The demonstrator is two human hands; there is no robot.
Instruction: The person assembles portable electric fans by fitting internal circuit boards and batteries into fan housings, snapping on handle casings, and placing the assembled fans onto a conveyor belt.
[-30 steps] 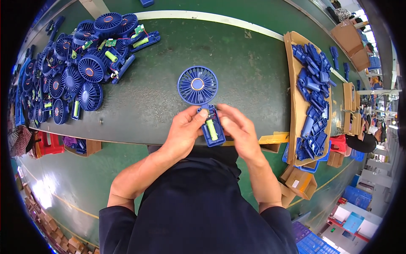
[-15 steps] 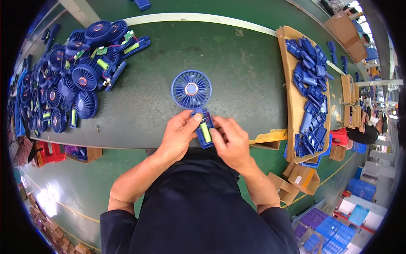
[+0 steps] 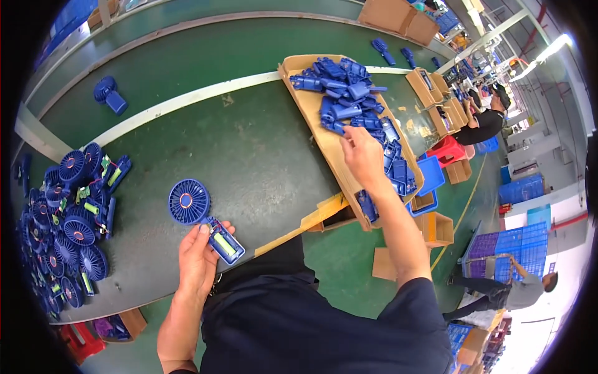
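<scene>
My left hand (image 3: 198, 255) is closed round the handle of a blue handheld fan (image 3: 189, 201), near the table's front edge. The handle's back is off, showing a light-green battery cell (image 3: 222, 242) in the open housing. Across to the right, my right hand (image 3: 364, 156) reaches over a cardboard tray (image 3: 311, 118) heaped with blue plastic handle covers. Its thumb and fingers are pinched at the end of one blue cover (image 3: 333, 124) on the heap's left side; the fingertips are partly hidden.
A pile of blue fans (image 3: 68, 230) with loose cells and green circuit boards covers the table's left end. Another fan (image 3: 109, 93) lies beyond the white rail (image 3: 187, 100). Small cardboard boxes (image 3: 427, 87) and two people (image 3: 489, 118) are farther right.
My right hand has left the fan's handle and moved right to the tray of covers. My left hand still holds the fan. The whole view has turned toward the right.
</scene>
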